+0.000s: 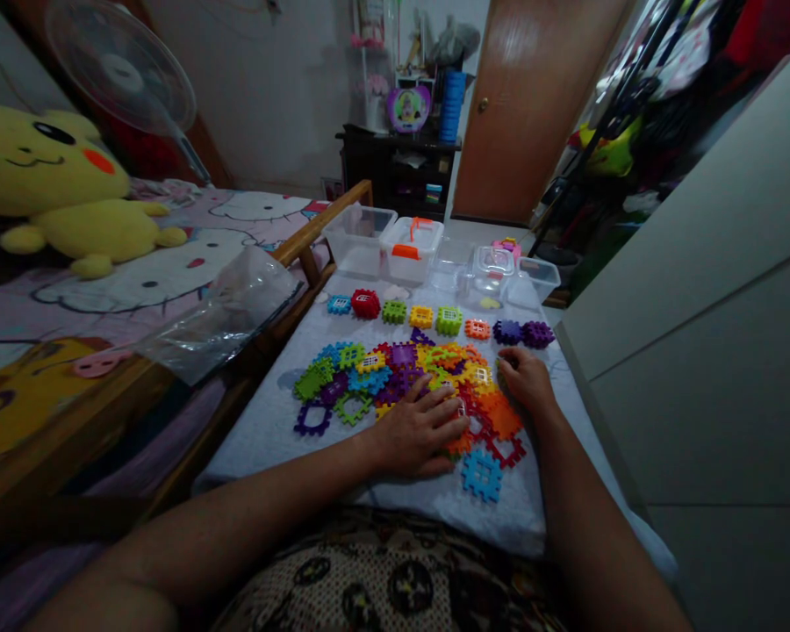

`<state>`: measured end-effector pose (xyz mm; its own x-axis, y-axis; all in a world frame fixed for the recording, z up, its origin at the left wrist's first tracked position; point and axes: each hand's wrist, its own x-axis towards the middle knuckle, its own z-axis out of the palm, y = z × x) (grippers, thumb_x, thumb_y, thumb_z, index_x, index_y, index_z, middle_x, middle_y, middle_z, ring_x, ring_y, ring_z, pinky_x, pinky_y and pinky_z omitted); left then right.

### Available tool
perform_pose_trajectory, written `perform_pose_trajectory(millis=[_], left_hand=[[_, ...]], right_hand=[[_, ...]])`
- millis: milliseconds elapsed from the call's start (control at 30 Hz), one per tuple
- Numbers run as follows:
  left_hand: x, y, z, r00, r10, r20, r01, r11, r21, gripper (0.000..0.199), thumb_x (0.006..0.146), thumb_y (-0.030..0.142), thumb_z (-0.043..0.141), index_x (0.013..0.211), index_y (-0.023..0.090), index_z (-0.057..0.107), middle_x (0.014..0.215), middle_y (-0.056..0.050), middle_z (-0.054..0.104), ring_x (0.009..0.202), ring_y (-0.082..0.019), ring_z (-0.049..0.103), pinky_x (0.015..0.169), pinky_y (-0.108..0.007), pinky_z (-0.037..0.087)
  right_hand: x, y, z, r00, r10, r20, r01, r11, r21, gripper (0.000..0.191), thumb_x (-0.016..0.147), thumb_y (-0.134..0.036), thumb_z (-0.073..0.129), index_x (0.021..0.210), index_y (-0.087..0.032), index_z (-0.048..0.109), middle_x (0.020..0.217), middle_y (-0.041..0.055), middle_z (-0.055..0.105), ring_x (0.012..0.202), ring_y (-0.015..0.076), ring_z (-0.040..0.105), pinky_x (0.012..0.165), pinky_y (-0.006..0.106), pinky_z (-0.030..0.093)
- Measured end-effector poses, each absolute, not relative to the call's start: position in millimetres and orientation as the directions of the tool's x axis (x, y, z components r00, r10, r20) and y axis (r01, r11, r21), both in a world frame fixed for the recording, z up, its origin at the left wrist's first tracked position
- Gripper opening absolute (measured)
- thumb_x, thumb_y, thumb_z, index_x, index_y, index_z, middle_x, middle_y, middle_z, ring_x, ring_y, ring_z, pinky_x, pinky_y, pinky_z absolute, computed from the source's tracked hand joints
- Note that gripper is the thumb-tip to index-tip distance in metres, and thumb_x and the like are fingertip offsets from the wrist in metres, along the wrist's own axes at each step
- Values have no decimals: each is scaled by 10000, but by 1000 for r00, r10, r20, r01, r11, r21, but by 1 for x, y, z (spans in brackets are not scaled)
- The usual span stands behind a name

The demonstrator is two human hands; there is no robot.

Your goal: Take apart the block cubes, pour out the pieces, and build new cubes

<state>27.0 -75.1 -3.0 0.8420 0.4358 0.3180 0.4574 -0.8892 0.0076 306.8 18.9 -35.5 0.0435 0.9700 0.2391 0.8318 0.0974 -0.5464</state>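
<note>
A heap of colourful plastic building tiles (401, 382) with toothed edges lies on the cloth-covered table in the head view. My left hand (425, 426) rests flat on the heap's near side, palm down, its fingers spread over several tiles. At the right edge of the heap is my right hand (523, 373), fingers curled inward; what they hold, if anything, is hidden. A loose blue tile (481, 476) lies in front of the heap, by a red frame tile (508, 452). Behind runs a row of small assembled blocks, among them a red block (365, 304) and a purple block (538, 334).
Clear plastic boxes stand at the table's far end, including a lidded box with an orange handle (413, 250) and a small lidded container (493, 268). A wooden bed rail (303, 237) borders the left, with a clear plastic bag (227, 312). A white cabinet (711, 325) flanks the right.
</note>
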Motion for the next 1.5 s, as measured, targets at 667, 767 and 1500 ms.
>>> perform_pose_trajectory(millis=[667,767,1500], left_hand=[[43,-69,7,882,324,342,339,-941,18,595,922,596,472,1344,184,547,1404,-126,570,1370,-329,398,1201,-556,147],[55,-76,4,915,208,345,225,-974,-10,654,916,655,434,1343,172,549,1397,-133,578,1353,-332,417,1186,-554,200],[61,-72,8,897,257,359,287,-958,-31,403,919,455,569,1227,199,608,1369,-105,593,1320,-290,459,1200,-518,200]], right_hand=[[305,17,-33,42,968,246,829,103,-549,265,804,-256,515,945,-167,721,945,92,731,841,216,636,830,345,488],[305,17,-33,42,968,246,827,104,-552,276,803,-265,508,945,-163,722,954,100,729,849,222,636,838,354,489],[317,-6,8,-177,982,73,705,178,-687,275,784,-385,609,927,-171,704,753,31,667,623,159,572,595,282,456]])
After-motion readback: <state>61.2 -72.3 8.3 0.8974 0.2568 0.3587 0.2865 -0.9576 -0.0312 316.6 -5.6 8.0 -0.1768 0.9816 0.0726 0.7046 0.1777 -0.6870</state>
